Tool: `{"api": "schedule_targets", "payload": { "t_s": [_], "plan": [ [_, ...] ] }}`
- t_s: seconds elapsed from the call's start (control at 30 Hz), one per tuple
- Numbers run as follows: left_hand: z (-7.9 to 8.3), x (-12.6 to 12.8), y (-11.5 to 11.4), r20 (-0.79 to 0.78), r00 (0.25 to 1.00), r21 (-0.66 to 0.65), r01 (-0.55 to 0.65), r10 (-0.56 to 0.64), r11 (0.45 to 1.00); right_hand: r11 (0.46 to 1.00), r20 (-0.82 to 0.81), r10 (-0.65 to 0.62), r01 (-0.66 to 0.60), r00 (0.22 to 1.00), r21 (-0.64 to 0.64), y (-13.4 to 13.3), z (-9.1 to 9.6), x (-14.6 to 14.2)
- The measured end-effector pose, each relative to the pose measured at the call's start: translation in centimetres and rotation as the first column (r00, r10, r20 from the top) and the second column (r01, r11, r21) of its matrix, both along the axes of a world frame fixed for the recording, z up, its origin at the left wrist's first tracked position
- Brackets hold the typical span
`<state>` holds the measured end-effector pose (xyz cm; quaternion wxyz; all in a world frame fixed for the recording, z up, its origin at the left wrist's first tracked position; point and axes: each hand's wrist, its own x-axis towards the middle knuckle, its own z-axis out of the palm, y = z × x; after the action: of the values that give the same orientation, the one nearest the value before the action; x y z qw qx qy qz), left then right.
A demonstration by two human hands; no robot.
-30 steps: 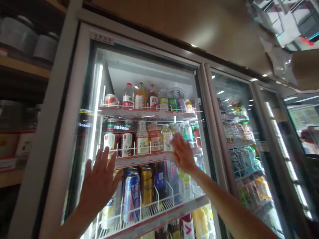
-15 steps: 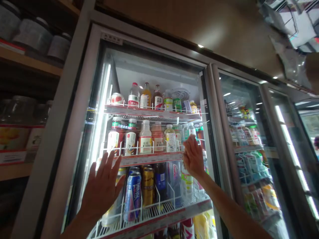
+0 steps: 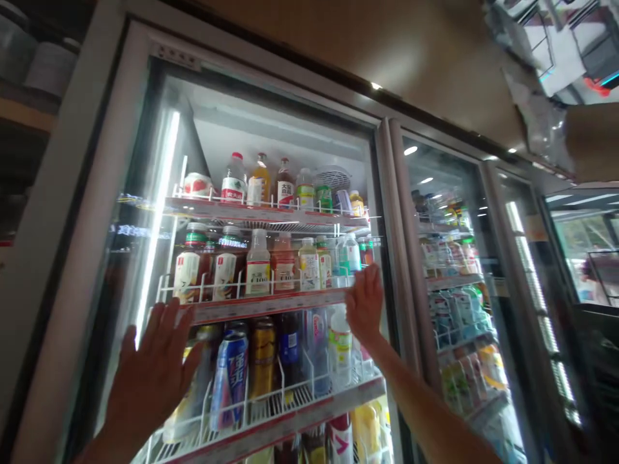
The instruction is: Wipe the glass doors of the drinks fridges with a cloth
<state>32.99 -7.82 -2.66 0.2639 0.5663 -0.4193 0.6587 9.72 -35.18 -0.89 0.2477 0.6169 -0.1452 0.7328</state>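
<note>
A tall drinks fridge with a glass door [image 3: 290, 148] fills the view. My left hand [image 3: 149, 377] lies flat on the glass at the door's lower left, fingers spread. My right hand [image 3: 365, 303] is flat against the glass near the door's right edge, level with the middle shelf [image 3: 261, 303]. Neither hand holds anything. Behind the glass stand rows of bottles [image 3: 256, 264] on the upper shelves and cans [image 3: 229, 377] on the wire shelf below.
A second glass-door fridge [image 3: 449, 277] with more drinks stands to the right, and a third further right. Wooden shelves with stacked goods [image 3: 29, 64] are at the far left. A brown panel runs above the fridges.
The view has shifted, so the fridge sits further left in frame. My left hand has slid toward the door's left edge. My right hand stays flat near the right edge.
</note>
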Motion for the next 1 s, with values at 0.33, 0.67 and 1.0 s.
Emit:
{"api": "schedule_targets", "payload": {
  "t_s": [0.33,0.67,1.0],
  "plan": [
    [-1.6,0.6,0.0,0.105,0.994,0.04,-0.008,0.004,0.999,0.998,0.003,0.001,-0.002,1.0,0.069,1.6,1.0,0.8],
    [-2.5,0.4,-0.3,0.117,0.987,0.022,0.106,-0.108,0.994,0.999,-0.213,0.0,-0.007,0.977,-0.031,6.4,1.5,5.0],
    [-2.7,0.5,-0.1,0.101,0.969,0.037,0.222,-0.224,0.974,0.987,-0.347,-0.053,-0.003,0.936,-0.159,9.1,2.7,7.3]
  ]
}}
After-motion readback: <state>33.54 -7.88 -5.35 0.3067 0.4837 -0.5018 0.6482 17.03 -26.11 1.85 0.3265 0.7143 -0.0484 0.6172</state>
